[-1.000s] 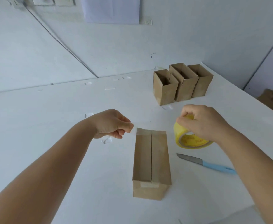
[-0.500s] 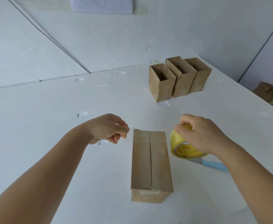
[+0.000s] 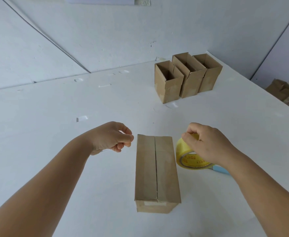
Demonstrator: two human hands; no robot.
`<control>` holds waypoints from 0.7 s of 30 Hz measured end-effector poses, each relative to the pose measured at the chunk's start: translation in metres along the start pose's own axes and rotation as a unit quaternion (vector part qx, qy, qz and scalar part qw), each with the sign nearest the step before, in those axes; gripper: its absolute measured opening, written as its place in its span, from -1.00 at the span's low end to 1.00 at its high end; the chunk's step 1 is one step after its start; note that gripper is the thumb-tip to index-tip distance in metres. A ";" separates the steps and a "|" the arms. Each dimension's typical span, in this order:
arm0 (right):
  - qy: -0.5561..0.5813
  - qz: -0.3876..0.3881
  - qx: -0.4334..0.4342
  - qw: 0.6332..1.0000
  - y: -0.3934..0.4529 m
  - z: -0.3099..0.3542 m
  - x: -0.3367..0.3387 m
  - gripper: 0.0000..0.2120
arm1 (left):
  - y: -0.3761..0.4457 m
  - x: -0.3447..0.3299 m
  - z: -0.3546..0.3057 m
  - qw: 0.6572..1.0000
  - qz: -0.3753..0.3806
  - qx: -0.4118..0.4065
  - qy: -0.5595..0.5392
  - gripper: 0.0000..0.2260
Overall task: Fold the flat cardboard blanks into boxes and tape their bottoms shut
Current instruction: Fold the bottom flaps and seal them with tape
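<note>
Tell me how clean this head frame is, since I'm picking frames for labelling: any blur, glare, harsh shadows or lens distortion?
Head view: light is soft and even, with only a faint shadow beside the near box; no glare, even on the tape roll; both hands look sharp; wide-angle bending shows in the leaning three boxes and stretched forearms.

A brown cardboard box (image 3: 156,170) lies on the table, its two flaps meeting at a centre seam – a yellow tape roll (image 3: 188,155) stands on edge just beside it.
</note>
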State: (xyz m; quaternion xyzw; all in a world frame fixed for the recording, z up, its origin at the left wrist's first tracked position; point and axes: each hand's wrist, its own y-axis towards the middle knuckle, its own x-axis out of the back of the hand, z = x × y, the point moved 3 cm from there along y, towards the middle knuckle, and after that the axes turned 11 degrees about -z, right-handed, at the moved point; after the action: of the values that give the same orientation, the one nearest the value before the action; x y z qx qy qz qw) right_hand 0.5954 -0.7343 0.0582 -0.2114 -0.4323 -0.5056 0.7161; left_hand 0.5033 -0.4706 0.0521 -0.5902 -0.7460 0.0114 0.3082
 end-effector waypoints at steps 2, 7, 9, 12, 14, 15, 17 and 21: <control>0.004 0.007 -0.009 1.000 -0.001 -0.002 -0.005 -0.79 | 0.001 -0.003 0.004 1.000 0.003 0.003 -0.007 -0.92; 0.018 0.017 -0.024 0.999 -0.006 -0.001 -0.022 -0.78 | 0.002 -0.020 0.021 0.994 0.036 0.029 -0.102 -0.91; 0.014 0.016 -0.021 1.000 -0.006 0.002 -0.024 -0.78 | 0.002 -0.024 0.025 0.988 0.050 0.041 -0.142 -0.88; 0.003 0.014 -0.012 1.000 -0.006 0.005 -0.024 -0.78 | 0.003 -0.025 0.030 0.986 0.051 0.074 -0.139 -0.79; 0.000 0.018 -0.009 1.000 -0.008 0.006 -0.023 -0.79 | -0.001 -0.027 0.037 0.993 0.031 0.100 -0.062 -0.74; 0.003 0.020 -0.009 1.000 -0.009 0.007 -0.023 -0.78 | -0.002 -0.029 0.040 0.995 0.019 0.100 -0.023 -0.75; 0.007 0.018 -0.009 1.000 -0.009 0.008 -0.024 -0.77 | -0.003 -0.031 0.037 0.998 -0.021 0.067 -0.008 -0.81; 0.003 0.007 0.000 1.000 -0.009 0.011 -0.026 -0.70 | -0.006 -0.040 0.011 0.973 -0.107 -0.014 -0.205 -0.64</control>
State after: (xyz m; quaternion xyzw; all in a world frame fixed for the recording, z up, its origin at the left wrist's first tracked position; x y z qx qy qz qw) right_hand 0.5792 -0.7155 0.0415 -0.2129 -0.4286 -0.5015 0.7208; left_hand 0.4973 -0.5039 0.0277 -0.4965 -0.8521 0.0885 0.1397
